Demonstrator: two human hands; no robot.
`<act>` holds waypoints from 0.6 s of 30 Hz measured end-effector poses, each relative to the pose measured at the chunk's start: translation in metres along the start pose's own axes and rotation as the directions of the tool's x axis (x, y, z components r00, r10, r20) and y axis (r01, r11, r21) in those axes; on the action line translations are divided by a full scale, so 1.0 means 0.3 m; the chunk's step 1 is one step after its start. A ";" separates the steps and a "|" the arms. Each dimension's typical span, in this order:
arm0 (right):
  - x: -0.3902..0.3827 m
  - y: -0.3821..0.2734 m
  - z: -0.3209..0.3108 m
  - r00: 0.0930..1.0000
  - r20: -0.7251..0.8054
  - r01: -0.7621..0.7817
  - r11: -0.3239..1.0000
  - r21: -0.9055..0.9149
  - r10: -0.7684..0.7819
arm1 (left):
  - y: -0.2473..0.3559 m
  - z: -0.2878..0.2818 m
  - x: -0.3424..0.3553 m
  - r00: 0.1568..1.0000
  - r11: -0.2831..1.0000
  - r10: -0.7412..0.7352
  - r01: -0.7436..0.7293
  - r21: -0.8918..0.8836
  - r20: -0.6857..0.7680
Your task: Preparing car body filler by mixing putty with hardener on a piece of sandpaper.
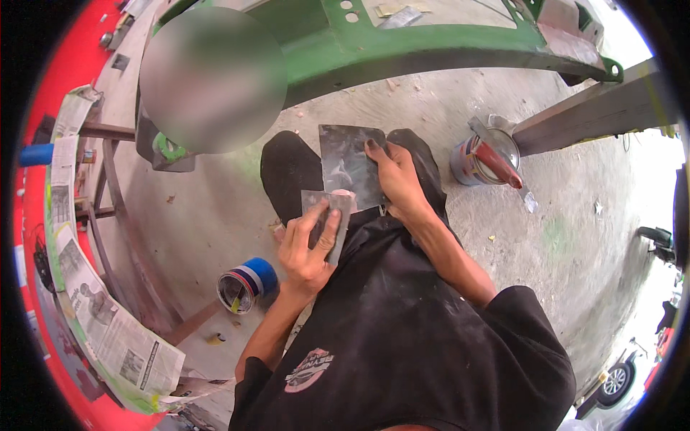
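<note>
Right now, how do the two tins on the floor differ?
The tin with the blue band lies tipped on its side by the left hand, its open mouth showing; the tin on the right stands upright. The right tin has a red-handled tool resting across its top; the blue-banded one has none. Both sit on the concrete floor.

shirt: black, short sleeves, dusted with pale smears | emblem: pink-and-white print at chest | trousers: black, dusty | left hand, right hand: bare, no gloves | forearms: uncovered
</note>
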State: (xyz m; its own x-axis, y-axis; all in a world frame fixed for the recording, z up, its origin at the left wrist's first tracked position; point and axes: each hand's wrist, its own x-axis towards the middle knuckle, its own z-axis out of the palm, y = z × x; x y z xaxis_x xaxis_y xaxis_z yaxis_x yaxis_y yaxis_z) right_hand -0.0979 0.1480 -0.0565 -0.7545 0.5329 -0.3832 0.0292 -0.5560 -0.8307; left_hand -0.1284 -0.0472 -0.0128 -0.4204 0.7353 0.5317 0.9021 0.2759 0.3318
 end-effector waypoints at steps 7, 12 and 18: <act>-0.032 -0.087 -0.008 0.999 -0.009 -0.049 0.997 0.062 0.049 | -0.060 -0.074 0.057 0.946 0.926 -0.325 0.314 -0.209 -0.021; -0.042 -0.092 0.000 0.976 0.067 0.217 0.895 -0.390 -0.208 | -0.023 -0.198 0.258 0.968 0.979 -0.143 0.169 -0.116 0.207; -0.021 -0.041 -0.005 0.954 0.050 0.291 0.872 -0.393 -0.296 | -0.032 -0.124 0.244 0.927 0.995 -0.088 0.097 -0.007 0.363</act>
State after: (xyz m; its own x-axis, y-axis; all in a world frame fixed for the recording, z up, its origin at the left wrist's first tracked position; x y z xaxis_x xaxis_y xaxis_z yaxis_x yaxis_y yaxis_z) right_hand -0.0925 0.1523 -0.0443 -0.7613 0.6408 -0.0991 0.0635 -0.0784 -0.9949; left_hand -0.1715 -0.0190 0.0518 -0.4340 0.8826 0.1806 0.8562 0.3416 0.3877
